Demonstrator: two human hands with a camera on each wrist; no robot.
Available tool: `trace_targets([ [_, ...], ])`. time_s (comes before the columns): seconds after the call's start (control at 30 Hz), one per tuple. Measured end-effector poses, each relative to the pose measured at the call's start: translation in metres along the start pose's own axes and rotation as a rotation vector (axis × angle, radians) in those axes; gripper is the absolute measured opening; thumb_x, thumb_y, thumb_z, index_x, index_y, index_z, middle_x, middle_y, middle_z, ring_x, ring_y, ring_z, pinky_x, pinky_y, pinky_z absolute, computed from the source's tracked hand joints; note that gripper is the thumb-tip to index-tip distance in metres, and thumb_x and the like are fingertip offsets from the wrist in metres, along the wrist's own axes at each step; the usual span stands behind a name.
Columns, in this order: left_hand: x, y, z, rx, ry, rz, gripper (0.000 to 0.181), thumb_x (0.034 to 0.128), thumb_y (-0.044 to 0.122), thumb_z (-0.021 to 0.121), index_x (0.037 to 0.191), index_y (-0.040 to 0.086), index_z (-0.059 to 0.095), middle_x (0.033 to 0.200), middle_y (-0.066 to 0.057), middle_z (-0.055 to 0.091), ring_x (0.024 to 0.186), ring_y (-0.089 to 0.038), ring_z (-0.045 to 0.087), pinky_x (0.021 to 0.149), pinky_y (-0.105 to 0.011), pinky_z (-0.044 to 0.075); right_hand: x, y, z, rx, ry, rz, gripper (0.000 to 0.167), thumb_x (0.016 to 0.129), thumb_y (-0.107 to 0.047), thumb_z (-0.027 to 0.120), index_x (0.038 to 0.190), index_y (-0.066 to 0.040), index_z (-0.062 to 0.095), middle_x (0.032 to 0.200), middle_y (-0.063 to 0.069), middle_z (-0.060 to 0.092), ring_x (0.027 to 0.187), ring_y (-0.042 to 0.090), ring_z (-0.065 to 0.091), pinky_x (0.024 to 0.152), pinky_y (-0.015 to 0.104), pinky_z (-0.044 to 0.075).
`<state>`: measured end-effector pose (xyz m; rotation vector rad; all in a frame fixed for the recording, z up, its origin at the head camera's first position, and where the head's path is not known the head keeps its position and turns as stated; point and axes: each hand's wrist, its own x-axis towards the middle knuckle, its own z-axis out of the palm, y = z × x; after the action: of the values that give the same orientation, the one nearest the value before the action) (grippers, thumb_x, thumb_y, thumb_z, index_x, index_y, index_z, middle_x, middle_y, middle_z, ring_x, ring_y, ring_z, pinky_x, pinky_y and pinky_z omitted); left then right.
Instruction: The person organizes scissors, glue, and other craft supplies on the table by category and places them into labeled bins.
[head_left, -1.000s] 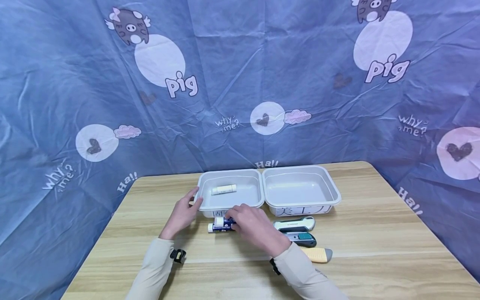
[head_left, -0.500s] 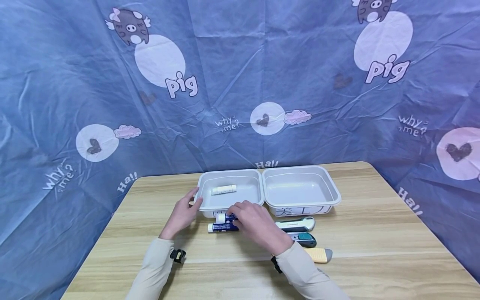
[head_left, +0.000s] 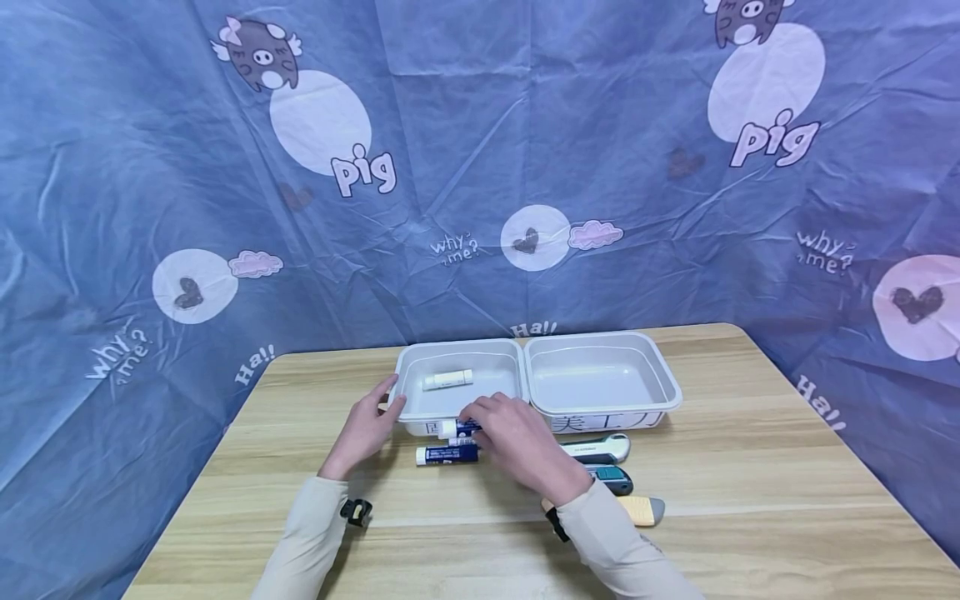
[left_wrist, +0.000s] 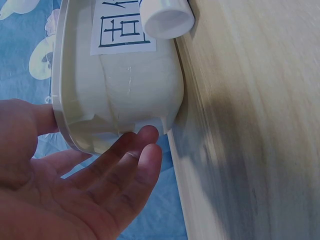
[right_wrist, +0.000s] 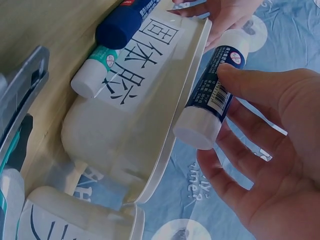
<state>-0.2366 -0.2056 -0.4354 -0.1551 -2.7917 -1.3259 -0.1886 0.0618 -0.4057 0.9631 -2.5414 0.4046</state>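
Note:
My right hand (head_left: 517, 442) pinches a navy glue stick with white ends (right_wrist: 212, 95) between thumb and fingers, beside the left grey tray's (head_left: 517, 375) front rim. My left hand (head_left: 367, 429) rests at that tray's left front corner, its fingers loosely extended against the wall in the left wrist view. Inside the tray lies a white glue stick (head_left: 447, 379). Below the held one, a navy glue stick (head_left: 446, 454) lies on the table; a teal-labelled glue stick (right_wrist: 97, 72) shows beside it in the right wrist view. The left tray's front bears a handwritten label (right_wrist: 145, 62).
A second grey tray (head_left: 667, 379), also labelled, adjoins the first on the right. In front of it lie a white-and-grey utility knife (head_left: 603, 448), a teal-and-black utility knife (head_left: 613, 477) and a yellow utility knife (head_left: 637, 510). Behind the wooden table (head_left: 750, 467) hangs a blue cloth (head_left: 465, 167).
My right hand has lifted the glue stick off the ones on the table, moving slightly up and right toward the left tray's rim. My left hand has stayed in place.

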Motion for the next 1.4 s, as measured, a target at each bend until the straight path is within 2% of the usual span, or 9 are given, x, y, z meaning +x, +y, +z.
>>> trace_targets([
  [0.33, 0.0, 0.001, 0.0, -0.007, -0.01, -0.005, 0.056, 0.1066, 0.025, 0.055, 0.156, 0.003, 0.04, 0.13, -0.029, 0.063, 0.095, -0.031, 0.072, 0.077, -0.036, 0.059, -0.001, 0.007, -0.003, 0.017, 0.016, 0.026, 0.027, 0.087, -0.011, 0.081, 0.113, -0.018, 0.074, 0.112, -0.005, 0.074, 0.098, 0.016, 0.067, 0.084, 0.036, 0.056],
  [0.7, 0.001, 0.0, 0.0, 0.0, -0.005, -0.006, 0.056, 0.1065, 0.026, 0.055, 0.156, 0.004, 0.041, 0.13, -0.027, 0.064, 0.095, -0.03, 0.072, 0.078, -0.036, 0.059, -0.002, 0.011, -0.002, 0.013, 0.019, 0.064, 0.028, 0.087, -0.009, 0.081, 0.113, -0.018, 0.075, 0.113, -0.005, 0.074, 0.102, 0.016, 0.066, 0.08, 0.036, 0.054],
  [0.97, 0.0, -0.001, 0.001, 0.001, -0.009, -0.008, 0.056, 0.1069, 0.026, 0.054, 0.156, 0.004, 0.039, 0.132, -0.028, 0.062, 0.098, -0.032, 0.072, 0.078, -0.037, 0.06, -0.002, 0.014, -0.001, 0.023, 0.032, 0.086, 0.029, 0.087, -0.006, 0.08, 0.114, -0.018, 0.075, 0.115, -0.004, 0.073, 0.106, 0.017, 0.066, 0.086, 0.038, 0.054],
  [1.4, 0.0, 0.0, 0.0, -0.004, -0.006, -0.009, 0.056, 0.1069, 0.025, 0.054, 0.156, 0.003, 0.04, 0.131, -0.029, 0.062, 0.097, -0.032, 0.072, 0.077, -0.036, 0.06, -0.002, 0.017, 0.003, 0.034, 0.053, 0.102, 0.028, 0.089, -0.008, 0.078, 0.115, -0.018, 0.074, 0.116, -0.004, 0.074, 0.107, 0.018, 0.065, 0.086, 0.038, 0.054],
])
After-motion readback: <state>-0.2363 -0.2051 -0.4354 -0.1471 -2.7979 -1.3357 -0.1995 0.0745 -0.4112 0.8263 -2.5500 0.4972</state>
